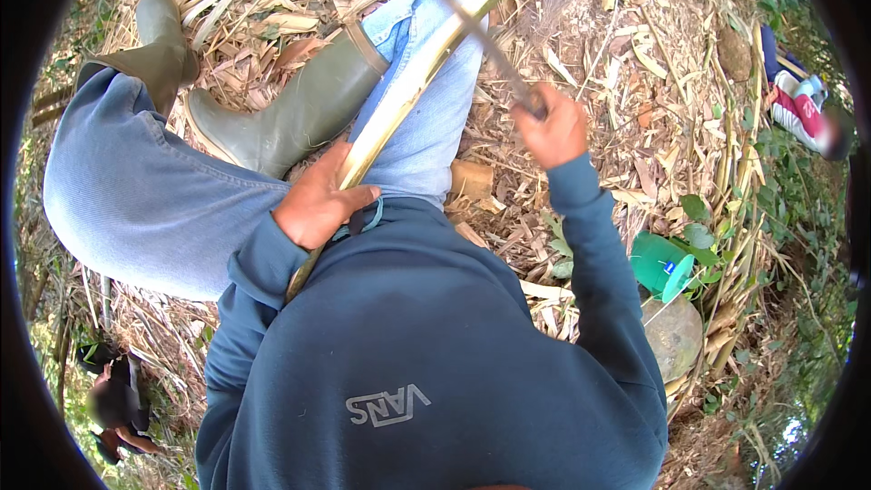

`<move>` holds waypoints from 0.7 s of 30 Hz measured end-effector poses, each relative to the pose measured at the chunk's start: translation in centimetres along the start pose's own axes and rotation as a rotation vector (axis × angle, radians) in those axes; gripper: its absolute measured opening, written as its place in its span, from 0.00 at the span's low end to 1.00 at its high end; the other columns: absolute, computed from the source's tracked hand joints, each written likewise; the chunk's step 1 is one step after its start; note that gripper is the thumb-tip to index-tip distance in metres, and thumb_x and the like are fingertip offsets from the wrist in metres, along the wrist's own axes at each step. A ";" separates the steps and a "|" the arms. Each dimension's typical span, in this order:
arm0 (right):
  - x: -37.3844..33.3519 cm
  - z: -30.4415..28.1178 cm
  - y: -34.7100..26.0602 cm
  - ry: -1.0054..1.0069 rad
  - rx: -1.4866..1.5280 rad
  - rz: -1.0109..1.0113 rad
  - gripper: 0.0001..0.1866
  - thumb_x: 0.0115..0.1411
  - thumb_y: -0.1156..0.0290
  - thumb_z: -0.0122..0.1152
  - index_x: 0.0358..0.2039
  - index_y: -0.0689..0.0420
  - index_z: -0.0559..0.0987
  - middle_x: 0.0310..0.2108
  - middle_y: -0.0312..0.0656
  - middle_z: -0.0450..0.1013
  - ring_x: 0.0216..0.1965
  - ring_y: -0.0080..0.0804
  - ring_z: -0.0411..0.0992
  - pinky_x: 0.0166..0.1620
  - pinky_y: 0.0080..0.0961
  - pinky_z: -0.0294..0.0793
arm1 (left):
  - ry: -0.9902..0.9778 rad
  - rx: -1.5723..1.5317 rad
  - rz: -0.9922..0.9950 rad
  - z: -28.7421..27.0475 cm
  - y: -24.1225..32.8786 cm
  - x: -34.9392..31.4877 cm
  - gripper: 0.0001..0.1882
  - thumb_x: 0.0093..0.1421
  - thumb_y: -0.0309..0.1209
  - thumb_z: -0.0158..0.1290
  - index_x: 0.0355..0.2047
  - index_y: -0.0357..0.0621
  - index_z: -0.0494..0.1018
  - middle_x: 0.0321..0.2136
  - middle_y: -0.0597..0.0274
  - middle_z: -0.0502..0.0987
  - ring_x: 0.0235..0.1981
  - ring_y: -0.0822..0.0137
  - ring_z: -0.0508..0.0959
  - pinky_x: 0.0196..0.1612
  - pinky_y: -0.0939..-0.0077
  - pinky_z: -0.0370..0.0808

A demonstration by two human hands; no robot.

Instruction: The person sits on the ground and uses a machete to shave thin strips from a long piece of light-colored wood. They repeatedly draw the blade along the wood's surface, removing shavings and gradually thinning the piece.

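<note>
A long, pale yellow-green split bamboo strip slants across my jeans-clad thigh, from beside my waist up to the far side of my knee. My left hand is closed around its lower part, close to my belly. In my right hand is a machete, slightly blurred, its handle mostly hidden by the fingers. The long dark blade points up and left and crosses the strip near its far end. Whether blade and bamboo touch, I cannot tell.
Bamboo shavings and dry leaves cover the ground. My green rubber boots extend to the left. At right are a green plastic container, a grey stone and a person. Another person is at lower left.
</note>
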State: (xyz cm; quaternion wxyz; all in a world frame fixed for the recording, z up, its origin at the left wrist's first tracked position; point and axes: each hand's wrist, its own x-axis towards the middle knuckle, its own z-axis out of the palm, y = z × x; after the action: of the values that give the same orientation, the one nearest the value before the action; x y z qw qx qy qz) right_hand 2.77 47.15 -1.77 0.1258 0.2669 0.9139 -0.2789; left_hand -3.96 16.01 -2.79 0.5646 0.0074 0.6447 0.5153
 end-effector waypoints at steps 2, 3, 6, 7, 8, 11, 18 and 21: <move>-2.6 0.6 -0.7 -0.029 0.019 -0.140 0.11 0.52 0.64 0.64 0.24 0.59 0.77 0.14 0.42 0.70 0.16 0.32 0.70 0.24 0.33 0.67 | -0.026 -0.085 -0.088 0.0 0.5 -0.1 0.17 0.59 0.30 0.59 0.46 0.41 0.68 0.28 0.70 0.67 0.20 0.81 0.64 0.22 0.85 0.63; -3.1 0.9 -0.7 0.001 -0.028 -0.191 0.10 0.52 0.65 0.64 0.25 0.59 0.77 0.14 0.44 0.70 0.17 0.37 0.71 0.24 0.34 0.68 | -0.037 -0.079 -0.096 0.0 0.6 -0.2 0.16 0.59 0.30 0.59 0.46 0.41 0.68 0.27 0.70 0.67 0.20 0.81 0.64 0.22 0.85 0.63; -3.6 0.8 -0.9 0.016 -0.092 -0.233 0.11 0.51 0.65 0.65 0.27 0.59 0.77 0.17 0.50 0.71 0.20 0.53 0.71 0.25 0.41 0.68 | -0.058 -0.079 -0.102 -0.3 0.5 -0.1 0.15 0.59 0.29 0.59 0.44 0.42 0.68 0.26 0.70 0.68 0.19 0.80 0.65 0.22 0.84 0.63; -3.4 0.8 -0.8 0.012 -0.095 -0.223 0.11 0.51 0.65 0.65 0.28 0.59 0.77 0.17 0.50 0.71 0.20 0.53 0.72 0.25 0.41 0.68 | -0.061 -0.090 -0.091 -0.3 0.3 0.0 0.15 0.59 0.29 0.59 0.44 0.42 0.68 0.26 0.70 0.68 0.19 0.80 0.65 0.22 0.84 0.63; -3.2 0.8 -0.8 0.008 -0.097 -0.214 0.11 0.51 0.66 0.65 0.28 0.59 0.77 0.17 0.50 0.71 0.20 0.53 0.72 0.26 0.41 0.69 | -0.064 -0.101 -0.080 -0.3 0.2 0.1 0.15 0.59 0.29 0.59 0.44 0.42 0.68 0.26 0.70 0.68 0.18 0.80 0.65 0.22 0.84 0.63; -3.6 0.0 -1.6 0.000 -0.148 -0.247 0.11 0.51 0.65 0.64 0.30 0.58 0.78 0.17 0.51 0.71 0.21 0.54 0.73 0.27 0.43 0.69 | -0.062 -0.067 -0.092 -0.2 0.2 0.1 0.14 0.59 0.28 0.58 0.43 0.42 0.68 0.26 0.70 0.69 0.18 0.80 0.65 0.22 0.84 0.63; -2.9 -0.3 -0.5 -0.005 -0.217 -0.232 0.14 0.50 0.62 0.65 0.32 0.58 0.79 0.17 0.52 0.72 0.22 0.54 0.75 0.28 0.44 0.72 | -0.040 -0.077 -0.063 0.1 0.2 -0.1 0.14 0.59 0.27 0.58 0.43 0.42 0.68 0.24 0.71 0.68 0.18 0.81 0.64 0.22 0.84 0.62; -4.2 -0.4 -0.8 -0.039 -0.202 -0.266 0.13 0.51 0.64 0.65 0.34 0.59 0.80 0.17 0.52 0.72 0.22 0.54 0.75 0.29 0.43 0.73 | -0.042 -0.063 -0.076 0.1 0.3 -0.1 0.14 0.59 0.27 0.58 0.44 0.41 0.68 0.24 0.71 0.68 0.18 0.81 0.64 0.22 0.84 0.62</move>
State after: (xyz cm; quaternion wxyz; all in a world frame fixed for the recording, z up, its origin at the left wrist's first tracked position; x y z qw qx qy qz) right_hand 5.75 45.10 0.46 0.1317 0.1240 0.9619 -0.2052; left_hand -4.00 16.18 -2.45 0.5974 -0.0239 0.6159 0.5131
